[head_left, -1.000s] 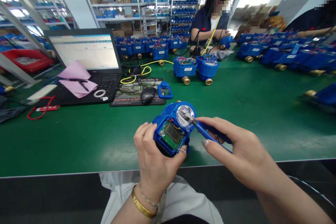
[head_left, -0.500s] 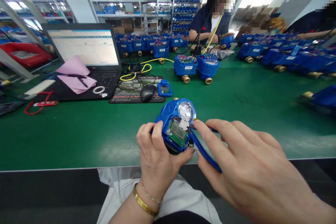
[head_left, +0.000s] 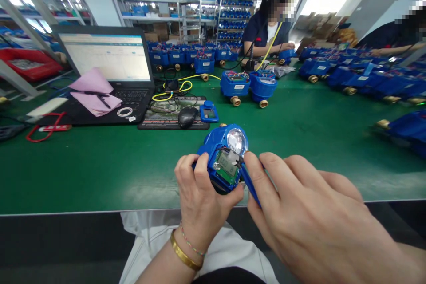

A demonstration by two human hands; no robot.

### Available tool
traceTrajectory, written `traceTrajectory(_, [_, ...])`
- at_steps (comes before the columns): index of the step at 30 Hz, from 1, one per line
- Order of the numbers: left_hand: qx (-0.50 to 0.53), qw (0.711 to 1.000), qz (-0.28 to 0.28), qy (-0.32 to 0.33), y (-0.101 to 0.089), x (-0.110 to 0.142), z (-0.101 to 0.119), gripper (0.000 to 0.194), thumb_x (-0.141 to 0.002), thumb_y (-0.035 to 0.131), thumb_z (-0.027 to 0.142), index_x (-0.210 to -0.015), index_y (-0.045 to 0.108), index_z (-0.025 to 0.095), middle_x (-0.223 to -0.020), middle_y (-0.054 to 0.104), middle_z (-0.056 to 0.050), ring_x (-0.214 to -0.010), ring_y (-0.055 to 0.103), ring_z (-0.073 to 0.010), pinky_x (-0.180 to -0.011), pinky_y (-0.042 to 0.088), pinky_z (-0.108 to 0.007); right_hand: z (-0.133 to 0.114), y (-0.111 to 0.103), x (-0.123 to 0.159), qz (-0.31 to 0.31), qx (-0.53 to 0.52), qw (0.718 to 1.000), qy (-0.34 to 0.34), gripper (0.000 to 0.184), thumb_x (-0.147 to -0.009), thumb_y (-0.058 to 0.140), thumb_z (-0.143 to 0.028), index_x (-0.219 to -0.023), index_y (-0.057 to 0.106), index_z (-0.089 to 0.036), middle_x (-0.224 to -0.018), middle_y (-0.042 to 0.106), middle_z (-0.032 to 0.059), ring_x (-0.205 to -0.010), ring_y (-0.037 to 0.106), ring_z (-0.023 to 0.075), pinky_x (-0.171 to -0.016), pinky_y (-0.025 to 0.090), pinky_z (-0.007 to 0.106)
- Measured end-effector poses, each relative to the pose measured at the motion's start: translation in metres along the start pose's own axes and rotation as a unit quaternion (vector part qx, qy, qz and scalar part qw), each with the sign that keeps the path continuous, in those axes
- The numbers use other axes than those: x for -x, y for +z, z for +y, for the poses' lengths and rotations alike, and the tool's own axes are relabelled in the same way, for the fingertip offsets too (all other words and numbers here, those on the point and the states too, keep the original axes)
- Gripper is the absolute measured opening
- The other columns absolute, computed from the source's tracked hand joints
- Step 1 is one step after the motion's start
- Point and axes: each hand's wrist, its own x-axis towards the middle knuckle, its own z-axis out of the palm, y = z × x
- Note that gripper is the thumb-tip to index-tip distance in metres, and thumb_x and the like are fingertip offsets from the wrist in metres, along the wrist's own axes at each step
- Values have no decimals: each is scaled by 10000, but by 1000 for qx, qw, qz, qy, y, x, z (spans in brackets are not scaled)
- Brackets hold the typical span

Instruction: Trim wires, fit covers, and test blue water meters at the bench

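Note:
My left hand (head_left: 199,199) grips a blue water meter (head_left: 223,153) at the near edge of the green table (head_left: 100,164). The meter's cover is off, so a green circuit board with a small display shows beside its round glass dial. My right hand (head_left: 299,213) is closed on a pair of blue-handled pliers (head_left: 250,186). The pliers' tip rests at a small white part on the board, just below the dial. The jaws themselves are mostly hidden by my fingers.
An open laptop (head_left: 109,62) with pink cloths, a black mouse (head_left: 188,116) on a mat, a yellow cable and a red lanyard lie at the left. Two blue meters (head_left: 248,85) stand mid-table, with several more at the back and right. Two people work across the table.
My right hand has swung the pliers from pointing at the dial down to the circuit board and come nearer the camera. The left hand has tilted the meter slightly.

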Motion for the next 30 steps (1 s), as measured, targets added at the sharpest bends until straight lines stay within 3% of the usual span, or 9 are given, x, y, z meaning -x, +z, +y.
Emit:
traceTrajectory(4, [4, 1000, 7, 4, 0, -1, -1, 577, -802, 666, 388, -1173, 444, 7, -1091, 458, -220, -1042, 448, -357, -895, 442, -546, -3, 0, 0, 1, 1, 1000, 8, 299, -734, 442, -82, -911, 683, -97, -737, 472, 93, -621, 412, 238, -514, 201, 337])
traceTrajectory(12, [12, 1000, 4, 11, 0, -1, -2, 611, -758, 705, 376, -1174, 447, 11, -1079, 450, -210, -1030, 450, -358, -885, 449, -542, 2, 5, -3, 18, 0, 1000, 1, 275, -749, 467, -95, -895, 700, -87, -688, 494, 86, -591, 426, 241, -508, 211, 336])
traceTrajectory(23, [5, 1000, 2, 7, -1, -1, -2, 720, -656, 810, 362, -1171, 451, 12, -1080, 447, -202, -1024, 450, -354, -889, 447, -520, 11, 13, 2, 38, -23, 999, -10, 349, -808, 509, -186, -1072, 684, -39, -767, 592, 126, -609, 470, 237, -519, 247, 332])
traceTrajectory(30, [5, 1000, -9, 7, -3, -3, -2, 645, -711, 731, 364, -1172, 462, 3, -1078, 442, -202, -1022, 448, -354, -881, 448, -530, 24, 23, 5, 61, -38, 996, -53, 344, -855, 490, -171, -1121, 653, -26, -869, 646, 162, -633, 523, 243, -518, 290, 335])
